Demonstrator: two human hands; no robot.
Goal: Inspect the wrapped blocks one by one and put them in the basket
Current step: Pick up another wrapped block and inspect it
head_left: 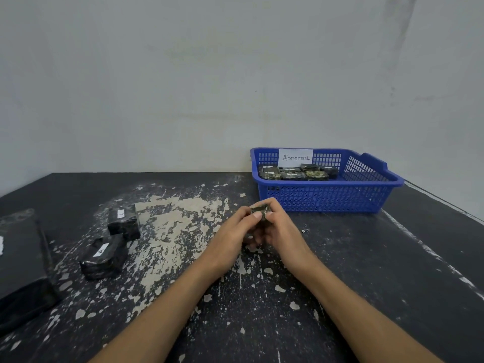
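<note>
wrapped block (260,211) sits pinched between both hands above the table (262,310). left hand (234,233) and right hand (281,229) curl tight around it, thumbs on top. past the fingers (258,215), the blue basket (324,197) holds more blocks (293,173).

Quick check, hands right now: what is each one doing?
Left hand: closed on the wrapped block, sharing the grip.
Right hand: closed on the same block from the other side.
</note>
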